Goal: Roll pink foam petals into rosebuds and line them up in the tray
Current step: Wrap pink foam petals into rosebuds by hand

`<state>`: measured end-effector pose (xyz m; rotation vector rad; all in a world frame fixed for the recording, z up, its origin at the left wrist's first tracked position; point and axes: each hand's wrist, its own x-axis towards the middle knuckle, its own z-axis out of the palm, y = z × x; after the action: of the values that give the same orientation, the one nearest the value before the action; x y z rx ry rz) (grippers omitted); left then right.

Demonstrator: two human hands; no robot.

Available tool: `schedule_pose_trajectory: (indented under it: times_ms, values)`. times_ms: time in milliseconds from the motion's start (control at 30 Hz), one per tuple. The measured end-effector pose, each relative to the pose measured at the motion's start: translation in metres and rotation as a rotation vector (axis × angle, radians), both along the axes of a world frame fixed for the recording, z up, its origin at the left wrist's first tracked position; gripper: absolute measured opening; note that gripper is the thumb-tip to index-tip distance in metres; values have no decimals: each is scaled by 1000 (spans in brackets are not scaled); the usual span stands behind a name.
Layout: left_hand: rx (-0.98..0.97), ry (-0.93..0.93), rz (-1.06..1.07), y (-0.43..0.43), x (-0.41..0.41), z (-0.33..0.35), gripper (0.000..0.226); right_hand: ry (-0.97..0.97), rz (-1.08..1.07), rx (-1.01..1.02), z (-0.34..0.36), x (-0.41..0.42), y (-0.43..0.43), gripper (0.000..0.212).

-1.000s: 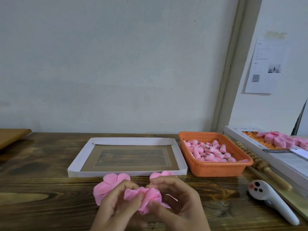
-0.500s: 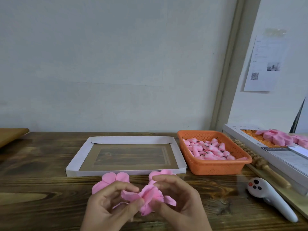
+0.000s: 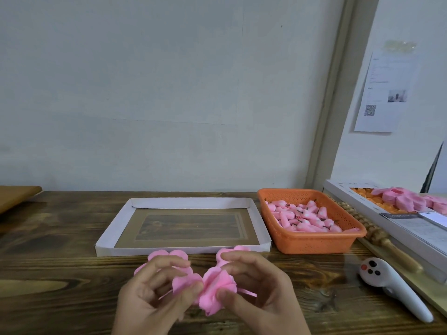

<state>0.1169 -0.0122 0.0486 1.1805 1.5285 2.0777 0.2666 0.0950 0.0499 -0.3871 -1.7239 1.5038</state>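
left hand: 6 o'clock, low over the table. Its fingers are curled, thumb and forefinger pinching the left edge of the foam petals. Likely the anchor side, so the roll can't spring open.
right hand: just beside it, at 3 o'clock of the left. Its fingers arch over the top and the thumb presses the front of the foam. Likely the side doing the wrapping.
foam petals: pink, soft and matte, bunched into ruffled folds between both thumbs. Loose so far, not a tight bud. One thin flap sticks out toward 4 o'clock.
spare petals: flat pink flower shapes on the table, just behind the hands at 11 and 12 o'clock. Probably staged as the next blanks.
tray: white card rim at 12 o'clock, straight ahead for a short drop-off. No buds in it that I can see.
basket: orange, touching or nearly touching the tray's right side at 1 o'clock. Holds a heap of small pink rolled pieces.
white handset: 3 o'clock, lying apart from the work.
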Motion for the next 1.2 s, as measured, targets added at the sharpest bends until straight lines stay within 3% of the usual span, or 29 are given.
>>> schedule_pose_trajectory:
  times_ms: [200,467,900,1200]
  values:
    - [57,30,0,-1,0,2,17,-14,11,48,5,0,-4,41]
    - [-46,142,-26,-5,-4,3,15,-25,-4,108,6,2,-7,37]
    - [-20,-29,-127,5,5,1,11,-2,-40,355,8,3,-9,12]
    - [-47,-119,-166,8,-1,-5,19,21,-43,288,6,2,-9,6]
